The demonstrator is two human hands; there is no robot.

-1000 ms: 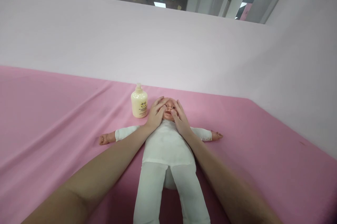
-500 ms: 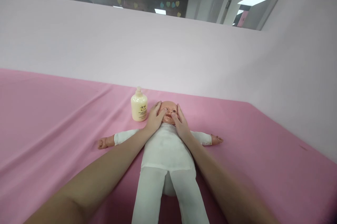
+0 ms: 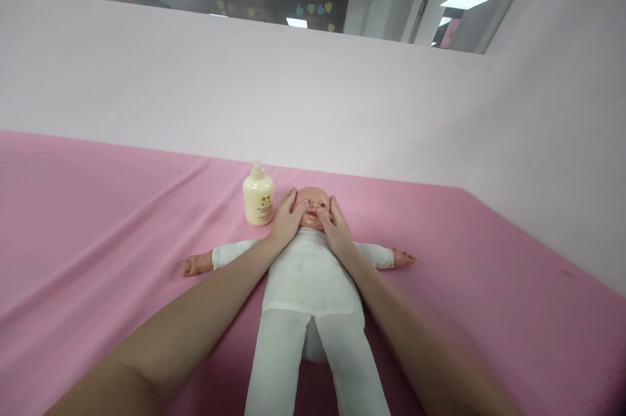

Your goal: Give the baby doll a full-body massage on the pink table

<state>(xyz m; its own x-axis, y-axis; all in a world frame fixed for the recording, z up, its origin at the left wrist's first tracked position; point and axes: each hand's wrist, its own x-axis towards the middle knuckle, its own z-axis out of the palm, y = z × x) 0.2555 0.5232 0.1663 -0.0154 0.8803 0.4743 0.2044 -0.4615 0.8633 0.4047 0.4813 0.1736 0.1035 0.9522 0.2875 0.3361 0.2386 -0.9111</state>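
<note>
A peach-coloured, smooth-headed baby doll in white clothing point(image 3: 313, 272) lies on its back between the two grips, face up. The left grip point(image 3: 286, 217) and right grip point(image 3: 337, 223) are cupped open against either side of its glossy, hard-looking head, fingers extended, thumbs set apart on the cheeks. Below the grips, the doll's matte white top and trousers show soft folds; its outstretched sleeves end in moulded fists, one beyond each forearm. Just outside the left grip stands a pale-yellow, round-shouldered, glossy pump bottle point(image 3: 258, 197), upright, with a translucent top. Its dark emblem and printed lines are too small to read, and whether the yellow is plastic or contents cannot be told. Around the grips spreads the pink, creased, fabric-like counter covering point(image 3: 464, 253); beyond them rises a smooth white wall point(image 3: 293, 96).
</note>
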